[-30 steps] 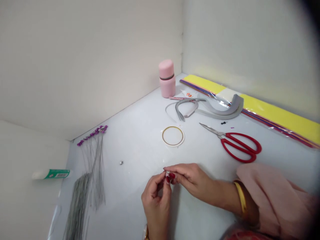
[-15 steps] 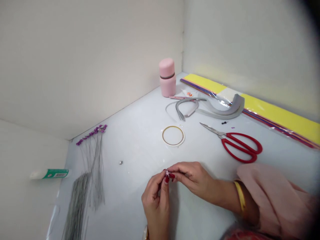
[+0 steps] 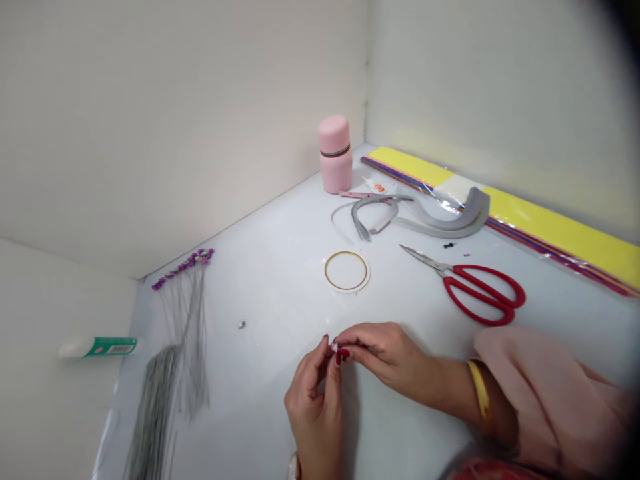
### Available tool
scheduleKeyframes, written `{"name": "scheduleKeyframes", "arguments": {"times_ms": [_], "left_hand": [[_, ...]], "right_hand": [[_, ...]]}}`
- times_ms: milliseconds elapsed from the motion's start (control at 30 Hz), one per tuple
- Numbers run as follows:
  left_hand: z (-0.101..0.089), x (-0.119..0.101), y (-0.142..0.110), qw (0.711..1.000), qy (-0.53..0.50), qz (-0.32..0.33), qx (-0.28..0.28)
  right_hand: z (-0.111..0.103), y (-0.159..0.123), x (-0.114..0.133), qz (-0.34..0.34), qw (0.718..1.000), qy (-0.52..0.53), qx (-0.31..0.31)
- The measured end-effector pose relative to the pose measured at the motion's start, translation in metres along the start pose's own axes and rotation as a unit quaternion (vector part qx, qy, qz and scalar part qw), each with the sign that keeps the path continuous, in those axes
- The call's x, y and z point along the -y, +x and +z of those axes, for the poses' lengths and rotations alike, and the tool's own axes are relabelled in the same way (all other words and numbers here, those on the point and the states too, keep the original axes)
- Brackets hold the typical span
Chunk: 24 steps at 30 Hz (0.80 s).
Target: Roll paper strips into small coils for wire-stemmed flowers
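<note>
My left hand (image 3: 315, 407) and my right hand (image 3: 383, 353) meet low in the middle of the view. Their fingertips pinch a tiny pale piece (image 3: 334, 347), mostly hidden by the fingers, so I cannot tell exactly what it is. A small metal bead (image 3: 241, 325) lies to the left of my hands. Further left is a bundle of thin grey wires (image 3: 155, 420), and a row of purple-beaded wire stems (image 3: 185, 272) lies above it. Red-handled scissors (image 3: 480, 293) lie up and to the right of my right hand, and a gold-edged ring on white backing (image 3: 346, 271) lies straight ahead.
Grey paper strips (image 3: 425, 217) lie in loose curves near a pink flask (image 3: 335, 155). Yellow sheets in plastic (image 3: 560, 230) run along the right wall. A glue stick (image 3: 100, 347) lies at the left edge of the white table (image 3: 270, 280).
My left fingers have shifted slightly around the tiny piece, and my right fingertips stay on it. The view has drifted very slightly.
</note>
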<state>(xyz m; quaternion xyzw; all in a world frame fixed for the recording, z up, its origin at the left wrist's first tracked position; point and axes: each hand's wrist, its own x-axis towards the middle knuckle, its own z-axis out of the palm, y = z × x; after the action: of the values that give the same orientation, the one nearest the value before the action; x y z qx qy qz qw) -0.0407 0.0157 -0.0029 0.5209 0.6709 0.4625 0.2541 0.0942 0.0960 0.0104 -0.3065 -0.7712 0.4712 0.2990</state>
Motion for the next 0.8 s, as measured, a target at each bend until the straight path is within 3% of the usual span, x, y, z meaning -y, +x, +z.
{"name": "scheduleKeyframes", "arguments": {"times_ms": [133,300,500,800], "left_hand": [[0.0006,-0.0005,-0.0015,0.999,0.012,-0.040,-0.029],[-0.0002,-0.0026,-0.0019,0.999,0.003,-0.047,-0.019],[-0.0008,-0.0045,-0.0014,0.997,0.052,0.015,-0.047],[-0.0001,-0.0056,0.0007,0.988,0.119,0.089,-0.033]], "right_hand": [[0.0005,-0.0005,-0.0020,-0.007,1.000,-0.004,0.000],[0.0008,-0.0010,-0.0034,-0.009,1.000,-0.013,0.002],[-0.0009,-0.0006,-0.0051,-0.010,1.000,-0.006,0.026],[-0.0014,-0.0038,-0.0067,-0.026,0.997,-0.046,0.050]]}}
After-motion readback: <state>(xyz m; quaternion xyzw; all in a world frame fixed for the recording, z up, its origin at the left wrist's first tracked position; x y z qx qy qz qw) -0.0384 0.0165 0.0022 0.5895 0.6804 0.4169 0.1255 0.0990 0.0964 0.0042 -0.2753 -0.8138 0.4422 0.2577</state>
